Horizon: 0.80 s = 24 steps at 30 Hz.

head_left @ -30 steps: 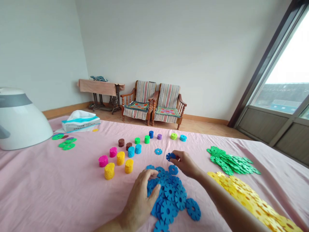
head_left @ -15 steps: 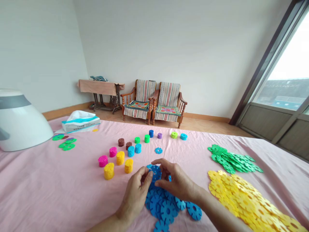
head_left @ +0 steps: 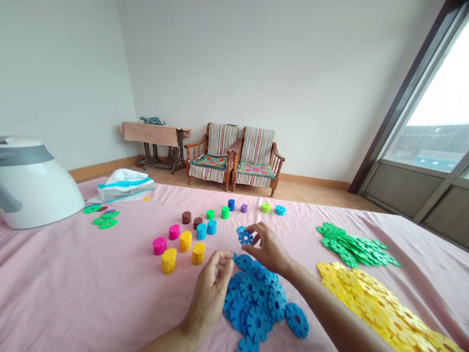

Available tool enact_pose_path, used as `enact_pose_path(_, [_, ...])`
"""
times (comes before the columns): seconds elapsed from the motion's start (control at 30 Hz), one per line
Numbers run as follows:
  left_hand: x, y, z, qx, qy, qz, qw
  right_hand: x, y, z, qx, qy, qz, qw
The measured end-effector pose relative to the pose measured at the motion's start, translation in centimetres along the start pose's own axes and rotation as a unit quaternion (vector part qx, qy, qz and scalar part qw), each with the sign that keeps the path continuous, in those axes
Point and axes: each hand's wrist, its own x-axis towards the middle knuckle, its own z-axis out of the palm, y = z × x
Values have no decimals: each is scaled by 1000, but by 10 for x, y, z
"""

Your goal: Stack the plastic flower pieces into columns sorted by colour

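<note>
A heap of blue snowflake discs lies on the pink cloth just in front of me. My right hand pinches one blue disc and holds it above a light blue disc lying on the cloth beyond the heap. My left hand hovers at the heap's left edge with its fingers curled together; nothing shows in them. Short stacks of discs in yellow, pink, brown, blue, green and purple stand in rows further out.
A green disc pile and a yellow disc pile lie to the right. A white appliance, a tissue pack and a few green discs sit at the left. Two wooden armchairs stand by the far wall.
My right hand came back to the heap beside my left hand, then moved outward again with a blue disc. My left hand lifted off the heap and curled its fingers.
</note>
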Motion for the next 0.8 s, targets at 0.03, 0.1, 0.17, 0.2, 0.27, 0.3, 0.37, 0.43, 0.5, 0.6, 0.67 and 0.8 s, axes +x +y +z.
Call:
enact_pose_path(0.03, [0,0,0,0,1,-1,1000,10,9,3,-15,21,23,999])
enact_pose_path(0.1, [-1,-1,0,-4,-1,1,1000,27,26,11,-37,31,56,997])
enact_pose_path(0.17, [-1,-1,-1,-7,-3,1,1000,39,39,19,-51,27,90,994])
enact_pose_path(0.2, [-1,-1,-1,-8,-3,0,1000,43,44,23,-55,23,97,993])
enact_pose_path(0.27, [-1,-2,-1,-9,-2,-2,1000,48,50,28,-63,15,101,993])
enact_pose_path(0.3, [-1,-2,-1,-10,-1,-1,1000,50,52,30,-65,10,99,993])
enact_pose_path(0.37, [-1,-3,-1,-9,-2,1,1000,51,55,31,-71,-2,93,993])
enact_pose_path(0.43, [-1,-3,0,-6,-5,3,1000,53,57,31,-77,-12,87,993])
enact_pose_path(0.5, [-2,-4,0,-2,-7,5,1000,54,59,31,-84,-20,82,993])
enact_pose_path(0.6, [-3,-4,0,0,-9,9,1000,56,61,32,-92,-23,78,992])
enact_pose_path(0.67, [-4,-4,0,4,-9,12,1000,56,62,32,-94,-23,74,993])
enact_pose_path(0.8, [-4,-3,0,8,-9,13,1000,55,61,33,-90,-17,67,994])
